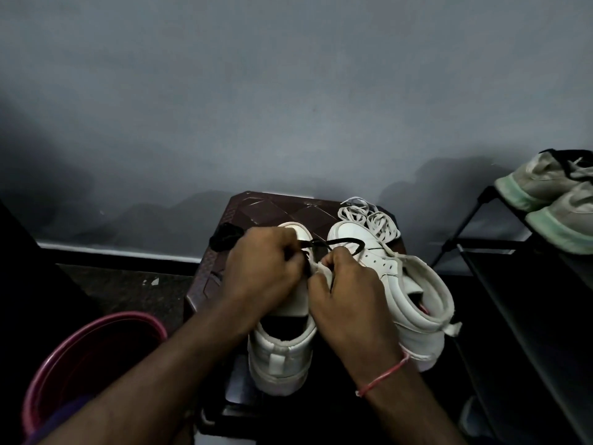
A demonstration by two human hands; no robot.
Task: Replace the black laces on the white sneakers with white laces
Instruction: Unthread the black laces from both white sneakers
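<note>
Two white high-top sneakers stand side by side on a dark brown stool [263, 208], heels toward me. Over the left sneaker [282, 351], my left hand [261, 273] and my right hand [348, 293] meet at its lacing area. Both have curled fingers pinching the black lace [345, 242], which loops out toward the right sneaker [414, 303]. The right sneaker shows bare eyelets. A bunched black lace [224, 240] lies on the stool's left side. A heap of white laces [372, 220] lies behind the right sneaker's toe.
A pink bucket [93, 326] stands on the floor at the lower left. A black shoe rack [513, 284] at the right carries a grey pair of shoes with green soles [552, 200]. A grey wall rises behind the stool.
</note>
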